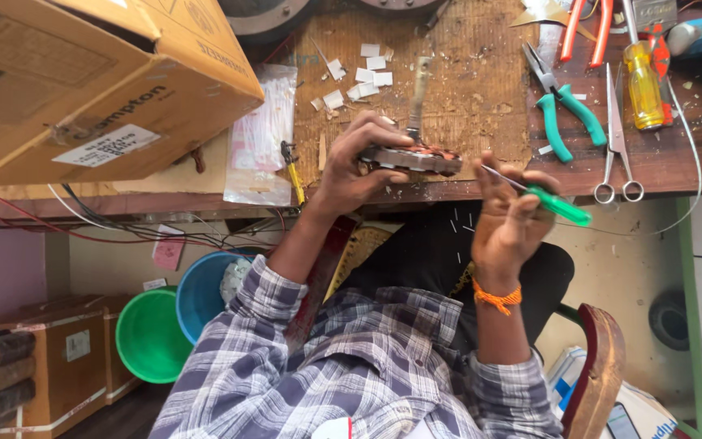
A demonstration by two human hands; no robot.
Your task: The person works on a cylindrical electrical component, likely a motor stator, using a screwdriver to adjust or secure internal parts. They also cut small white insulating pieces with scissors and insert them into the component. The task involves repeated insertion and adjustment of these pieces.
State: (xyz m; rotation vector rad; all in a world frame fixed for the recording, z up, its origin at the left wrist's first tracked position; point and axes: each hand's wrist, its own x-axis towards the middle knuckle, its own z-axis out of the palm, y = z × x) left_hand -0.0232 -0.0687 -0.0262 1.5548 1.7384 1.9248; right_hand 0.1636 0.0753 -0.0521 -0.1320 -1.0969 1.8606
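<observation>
The left hand [355,167] grips a flat metal part [412,157] at the workbench [481,89] edge. The right hand [509,223] pinches a green-handled screwdriver [558,206], its thin shaft just beyond the fingertips, near the part.

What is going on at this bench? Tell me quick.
A person in a plaid shirt sits at a wooden workbench. The left hand grips a flat metal part with copper windings at the bench edge. The right hand holds a green-handled screwdriver, tip pointing toward that part. Pliers, scissors and a cardboard box lie around.
</observation>
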